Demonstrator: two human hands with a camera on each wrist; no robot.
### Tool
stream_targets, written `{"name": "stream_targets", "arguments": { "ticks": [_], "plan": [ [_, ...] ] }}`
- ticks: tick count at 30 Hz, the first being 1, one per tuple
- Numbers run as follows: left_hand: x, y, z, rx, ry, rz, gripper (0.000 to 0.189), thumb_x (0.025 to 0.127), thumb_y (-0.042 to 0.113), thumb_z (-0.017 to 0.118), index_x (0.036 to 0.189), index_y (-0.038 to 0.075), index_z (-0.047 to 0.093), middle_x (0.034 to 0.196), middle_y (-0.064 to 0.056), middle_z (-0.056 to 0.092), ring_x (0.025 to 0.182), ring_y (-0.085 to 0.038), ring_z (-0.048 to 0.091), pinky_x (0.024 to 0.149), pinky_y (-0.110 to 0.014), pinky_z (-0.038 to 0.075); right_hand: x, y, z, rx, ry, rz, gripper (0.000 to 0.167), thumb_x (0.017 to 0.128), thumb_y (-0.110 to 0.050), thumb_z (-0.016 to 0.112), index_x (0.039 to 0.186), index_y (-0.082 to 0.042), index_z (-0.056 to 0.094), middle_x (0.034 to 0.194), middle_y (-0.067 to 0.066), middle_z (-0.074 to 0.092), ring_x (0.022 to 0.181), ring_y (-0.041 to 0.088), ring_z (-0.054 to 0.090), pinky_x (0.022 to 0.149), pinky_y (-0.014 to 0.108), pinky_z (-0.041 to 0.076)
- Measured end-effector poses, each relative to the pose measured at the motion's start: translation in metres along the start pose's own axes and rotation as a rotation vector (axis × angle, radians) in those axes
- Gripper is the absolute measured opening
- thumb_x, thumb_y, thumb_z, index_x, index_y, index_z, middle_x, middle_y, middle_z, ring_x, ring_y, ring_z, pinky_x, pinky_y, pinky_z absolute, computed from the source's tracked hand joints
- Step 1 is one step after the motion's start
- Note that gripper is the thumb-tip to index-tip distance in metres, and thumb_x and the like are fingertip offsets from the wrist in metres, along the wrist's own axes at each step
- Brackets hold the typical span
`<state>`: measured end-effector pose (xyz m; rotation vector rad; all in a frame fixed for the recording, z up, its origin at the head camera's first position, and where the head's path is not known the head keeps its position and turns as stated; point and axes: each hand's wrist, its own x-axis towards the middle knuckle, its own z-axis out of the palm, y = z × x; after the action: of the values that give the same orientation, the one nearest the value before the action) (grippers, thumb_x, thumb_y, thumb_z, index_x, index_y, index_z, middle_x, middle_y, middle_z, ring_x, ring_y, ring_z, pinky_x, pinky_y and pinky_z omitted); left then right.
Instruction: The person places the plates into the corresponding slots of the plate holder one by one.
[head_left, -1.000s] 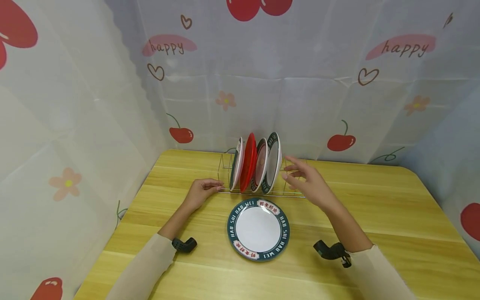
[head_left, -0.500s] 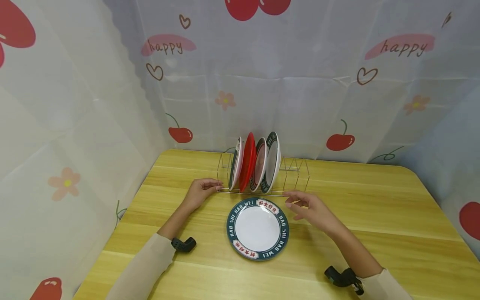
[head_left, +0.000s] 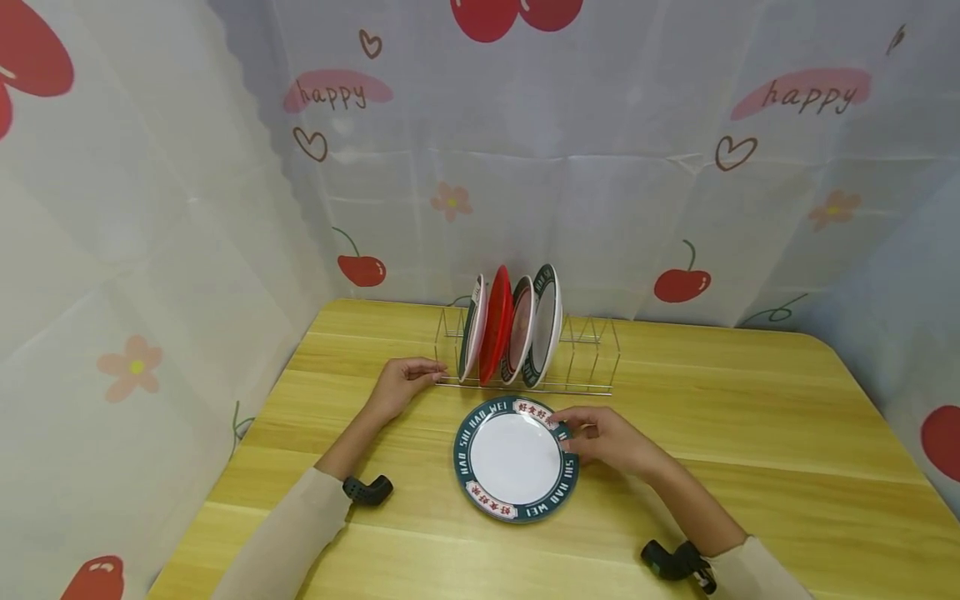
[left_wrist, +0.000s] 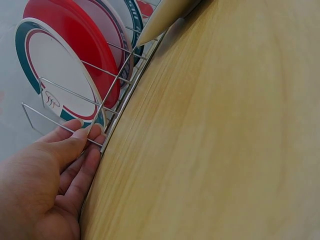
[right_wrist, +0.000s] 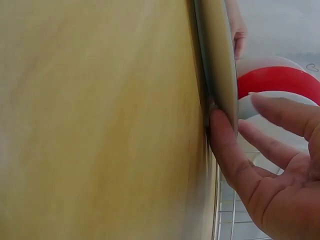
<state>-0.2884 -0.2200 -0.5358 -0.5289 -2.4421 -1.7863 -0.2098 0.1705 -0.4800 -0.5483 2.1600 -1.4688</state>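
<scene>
In the head view, my left hand [head_left: 405, 387] pinches the left front end of a wire dish rack [head_left: 592, 387]. The left wrist view shows the left fingers [left_wrist: 75, 145] round the rack's corner wire. A white plate with a green lettered rim [head_left: 516, 458] lies flat on the table in front of the rack. At its right edge is my right hand [head_left: 611, 442], digits spread about the rim. From the right wrist, one fingertip [right_wrist: 220, 122] is at the rim's underside while others stand over the top, apart from it.
Several plates stand upright in the rack: a green-and-white one [head_left: 472, 329] at the left, a red one [head_left: 495, 325], a pinkish one [head_left: 519, 329] and a green-rimmed one [head_left: 546, 325]. The rack's right slots hold no plates. A printed curtain [head_left: 600, 200] hangs behind the wooden table [head_left: 360, 550].
My right hand has come away from the rack's right side, moving toward me and down to the right rim of the flat plate. The left hand has stayed on the rack.
</scene>
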Motion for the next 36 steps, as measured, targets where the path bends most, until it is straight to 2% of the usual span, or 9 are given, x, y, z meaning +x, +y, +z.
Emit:
{"name": "stream_targets", "arguments": {
  "ticks": [5, 10, 15, 22, 25, 28, 31, 33, 36],
  "plan": [
    [0.000, 0.001, 0.001, 0.000, 0.001, 0.004, 0.019, 0.093, 0.007, 0.073, 0.110, 0.001, 0.077, 0.109, -0.012, 0.076, 0.100, -0.021, 0.074, 0.084, -0.026, 0.060, 0.003, 0.005, 0.002, -0.070, -0.010, -0.002, 0.040, 0.090, 0.003, 0.072, 0.129, 0.001, 0.065, 0.103, 0.018, 0.058, 0.078, 0.022, 0.059, 0.064, 0.028, 0.059],
    [-0.001, 0.002, 0.000, -0.001, 0.001, -0.002, 0.019, 0.093, 0.009, 0.074, 0.110, 0.002, 0.078, 0.109, -0.011, 0.076, 0.100, -0.018, 0.074, 0.085, -0.027, 0.060, 0.004, 0.007, 0.002, -0.082, -0.058, -0.015, 0.043, 0.088, 0.009, 0.071, 0.130, 0.002, 0.065, 0.094, 0.016, 0.056, 0.072, 0.020, 0.059, 0.063, 0.029, 0.061],
    [-0.001, 0.002, -0.001, -0.009, 0.002, -0.003, 0.018, 0.093, 0.009, 0.074, 0.109, 0.002, 0.078, 0.108, -0.011, 0.076, 0.099, -0.019, 0.074, 0.084, -0.026, 0.060, 0.001, 0.004, -0.004, -0.044, -0.101, -0.021, 0.044, 0.090, 0.008, 0.066, 0.133, 0.002, 0.062, 0.096, 0.016, 0.060, 0.073, 0.022, 0.060, 0.064, 0.032, 0.061],
    [-0.001, 0.003, 0.001, -0.012, -0.005, 0.018, 0.018, 0.093, 0.007, 0.073, 0.109, 0.000, 0.077, 0.107, -0.013, 0.076, 0.098, -0.021, 0.074, 0.083, -0.027, 0.060, -0.004, 0.006, -0.021, 0.065, -0.186, 0.002, 0.046, 0.093, 0.006, 0.059, 0.138, -0.001, 0.059, 0.094, 0.016, 0.059, 0.068, 0.018, 0.058, 0.061, 0.026, 0.055],
    [-0.001, 0.002, 0.001, -0.010, -0.006, 0.011, 0.018, 0.093, 0.008, 0.073, 0.109, 0.001, 0.078, 0.107, -0.012, 0.076, 0.098, -0.020, 0.074, 0.083, -0.026, 0.060, -0.006, 0.007, -0.029, 0.083, -0.193, 0.003, 0.048, 0.093, 0.005, 0.058, 0.140, -0.002, 0.058, 0.105, 0.020, 0.059, 0.070, 0.018, 0.057, 0.060, 0.026, 0.054],
    [-0.001, 0.001, 0.001, -0.015, -0.010, 0.001, 0.019, 0.093, 0.009, 0.073, 0.110, 0.002, 0.078, 0.108, -0.012, 0.076, 0.098, -0.022, 0.074, 0.083, -0.027, 0.060, -0.009, 0.008, -0.036, 0.085, -0.183, 0.002, 0.049, 0.093, 0.004, 0.059, 0.141, -0.004, 0.058, 0.125, 0.024, 0.055, 0.083, 0.024, 0.057, 0.065, 0.027, 0.055],
    [-0.001, 0.000, 0.001, -0.022, -0.015, -0.002, 0.020, 0.093, 0.010, 0.073, 0.111, 0.001, 0.077, 0.109, -0.014, 0.076, 0.099, -0.026, 0.074, 0.083, -0.027, 0.060, -0.012, 0.007, -0.043, 0.090, -0.171, -0.013, 0.051, 0.094, 0.003, 0.060, 0.143, -0.006, 0.056, 0.149, 0.022, 0.042, 0.108, 0.033, 0.052, 0.079, 0.030, 0.056],
    [-0.001, -0.001, 0.001, -0.022, -0.016, 0.000, 0.021, 0.093, 0.010, 0.073, 0.111, 0.001, 0.077, 0.109, -0.015, 0.076, 0.099, -0.029, 0.074, 0.083, -0.027, 0.060, -0.015, 0.005, -0.047, 0.087, -0.169, -0.034, 0.052, 0.095, 0.001, 0.060, 0.146, -0.007, 0.054, 0.158, 0.019, 0.035, 0.125, 0.039, 0.043, 0.089, 0.032, 0.054],
    [-0.001, -0.001, 0.000, -0.019, -0.020, 0.002, 0.021, 0.094, 0.009, 0.073, 0.112, -0.001, 0.076, 0.110, -0.016, 0.075, 0.100, -0.032, 0.073, 0.083, -0.027, 0.060, -0.019, 0.002, -0.052, 0.054, -0.171, -0.069, 0.056, 0.096, -0.002, 0.061, 0.150, -0.011, 0.050, 0.164, 0.015, 0.030, 0.137, 0.043, 0.032, 0.099, 0.034, 0.050]
  ]
}}
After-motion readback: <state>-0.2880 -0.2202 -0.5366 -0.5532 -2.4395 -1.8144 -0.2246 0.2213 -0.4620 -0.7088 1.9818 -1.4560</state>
